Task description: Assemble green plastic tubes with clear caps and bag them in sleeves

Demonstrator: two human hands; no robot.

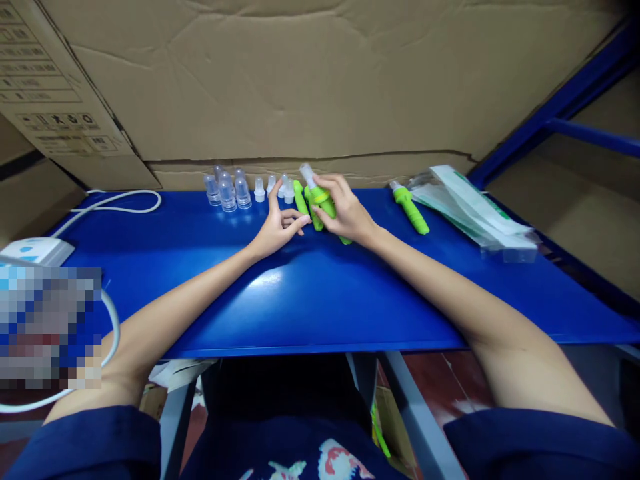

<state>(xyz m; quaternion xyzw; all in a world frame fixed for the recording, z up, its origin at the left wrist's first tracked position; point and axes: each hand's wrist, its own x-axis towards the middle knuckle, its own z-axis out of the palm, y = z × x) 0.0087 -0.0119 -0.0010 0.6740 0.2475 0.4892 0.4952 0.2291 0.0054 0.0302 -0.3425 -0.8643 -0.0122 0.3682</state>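
My right hand (pixel 345 208) is closed around a bright green pen-shaped device (pixel 320 197) with a translucent tip (pixel 307 175) pointing up and to the left. Close beside it, my left hand (pixel 279 229) has its fingers apart and nothing visible in them. Another green piece (pixel 300 199) lies between the hands, partly hidden by them. Behind my left hand stand several small translucent nozzles (pixel 259 190). Farther left is a group of larger transparent caps (pixel 227 193). One more green device (pixel 411 209) with a translucent tip lies to the right of my right hand.
Flat plastic packets (pixel 475 213) with white and green inserts lie on the right of the blue table (pixel 310 300). At the left are a white power strip (pixel 40 251) and its cable (pixel 115 205). A cardboard wall (pixel 300 87) closes off the back.
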